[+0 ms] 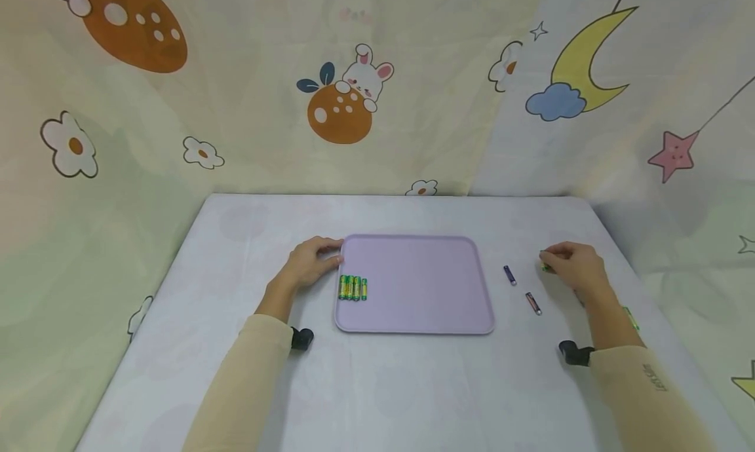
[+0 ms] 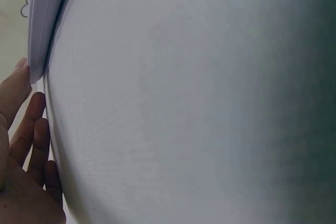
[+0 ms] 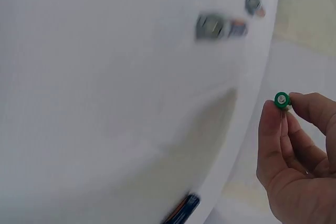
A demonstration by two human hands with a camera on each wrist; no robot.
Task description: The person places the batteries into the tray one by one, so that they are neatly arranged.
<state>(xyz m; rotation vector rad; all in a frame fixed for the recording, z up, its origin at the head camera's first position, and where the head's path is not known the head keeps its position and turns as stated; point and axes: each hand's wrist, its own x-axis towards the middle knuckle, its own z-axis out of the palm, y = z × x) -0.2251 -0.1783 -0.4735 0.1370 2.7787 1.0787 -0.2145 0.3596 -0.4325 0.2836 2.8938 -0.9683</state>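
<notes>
My right hand (image 1: 578, 268) pinches a green battery (image 1: 547, 267) between thumb and fingertips, above the right side of the table. In the right wrist view the round end of that green battery (image 3: 282, 99) faces the camera. At the left edge of a lilac tray (image 1: 425, 282), my left hand (image 1: 309, 263) rests with its fingers touching the rim; the left wrist view has the fingers (image 2: 39, 145) fairly straight beside the tray's side (image 2: 44, 24). Several green batteries (image 1: 352, 287) stand in a row along the tray's left side.
Right of the tray lie a dark blue battery (image 1: 510, 275) and a black-and-red one (image 1: 533, 303). A green battery (image 1: 631, 318) lies beyond my right wrist, and another is mostly hidden by it. A white cloth (image 1: 401, 386) covers the table; a printed curtain (image 1: 248, 78) hangs behind.
</notes>
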